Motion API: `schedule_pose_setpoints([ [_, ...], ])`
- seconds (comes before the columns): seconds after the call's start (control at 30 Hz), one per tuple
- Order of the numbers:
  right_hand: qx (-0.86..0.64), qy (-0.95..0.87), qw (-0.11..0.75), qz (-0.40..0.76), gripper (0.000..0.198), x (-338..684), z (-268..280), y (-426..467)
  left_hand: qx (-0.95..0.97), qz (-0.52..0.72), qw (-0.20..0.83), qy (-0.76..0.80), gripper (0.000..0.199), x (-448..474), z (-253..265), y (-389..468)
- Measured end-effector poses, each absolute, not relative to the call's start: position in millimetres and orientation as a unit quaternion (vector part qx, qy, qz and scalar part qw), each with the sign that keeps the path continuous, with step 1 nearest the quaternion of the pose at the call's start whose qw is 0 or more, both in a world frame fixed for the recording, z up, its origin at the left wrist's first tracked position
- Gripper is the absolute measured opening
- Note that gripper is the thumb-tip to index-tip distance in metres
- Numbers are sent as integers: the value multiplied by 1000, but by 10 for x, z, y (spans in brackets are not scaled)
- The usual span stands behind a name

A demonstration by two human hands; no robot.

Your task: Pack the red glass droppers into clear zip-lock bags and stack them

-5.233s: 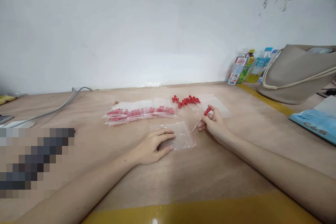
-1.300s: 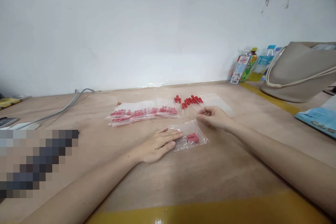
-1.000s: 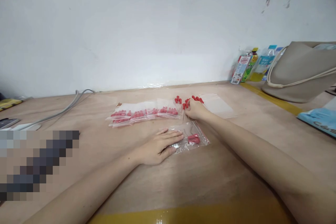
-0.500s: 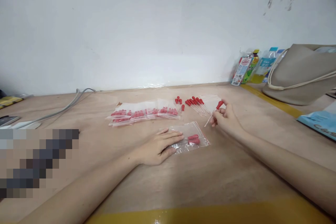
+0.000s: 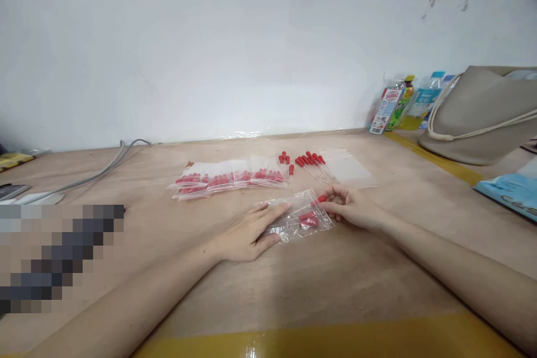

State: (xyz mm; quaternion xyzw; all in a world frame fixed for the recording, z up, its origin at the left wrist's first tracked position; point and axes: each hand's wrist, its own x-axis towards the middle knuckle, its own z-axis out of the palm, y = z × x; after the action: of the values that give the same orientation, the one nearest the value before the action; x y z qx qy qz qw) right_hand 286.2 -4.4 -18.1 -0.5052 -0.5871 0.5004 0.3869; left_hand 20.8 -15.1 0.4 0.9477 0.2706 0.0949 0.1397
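Observation:
My left hand (image 5: 249, 232) lies flat with its fingers stretched over a clear zip bag (image 5: 289, 233) on the table. Inside the bag are red-bulbed droppers (image 5: 308, 220). At the bag's right-hand mouth, my right hand (image 5: 350, 207) pinches a dropper by its red bulb (image 5: 321, 199), its thin stem pointing left into the bag. Behind the bag lie loose droppers (image 5: 310, 159) with red bulbs, and a smaller group (image 5: 284, 158) just to their left. Several filled zip bags (image 5: 222, 179) overlap in a row further left.
A flat, pale bag (image 5: 348, 168) lies behind my right hand. Bottles (image 5: 386, 109) and a grey drawstring bag (image 5: 482, 117) stand at the right, near a blue packet (image 5: 509, 196). A grey cable (image 5: 100, 170) crosses the left side, and a white wall (image 5: 210, 50) rises behind.
My right hand has moved left and nearer, bringing the dropper from beyond the bag into its mouth. The pale bag behind is now uncovered. My left hand stays on the clear bag.

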Motion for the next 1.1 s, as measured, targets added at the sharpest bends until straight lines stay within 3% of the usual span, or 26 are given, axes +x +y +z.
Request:
schedule_pose_setpoints([
  [0.27,-407,-772,333,358,26,2839,-171,-4,950,104,132,264,57,199,-34,-129],
  [0.67,-446,-727,308,421,25,2857,-83,61,949,91,135,268,56,197,-14,-132],
  [0.93,-584,-724,337,142,10,2551,-85,700,951,76,130,272,50,208,-4,-133],
  [1.1,-645,-702,272,130,27,2297,-60,977,951,74,130,270,50,212,8,-146],
])
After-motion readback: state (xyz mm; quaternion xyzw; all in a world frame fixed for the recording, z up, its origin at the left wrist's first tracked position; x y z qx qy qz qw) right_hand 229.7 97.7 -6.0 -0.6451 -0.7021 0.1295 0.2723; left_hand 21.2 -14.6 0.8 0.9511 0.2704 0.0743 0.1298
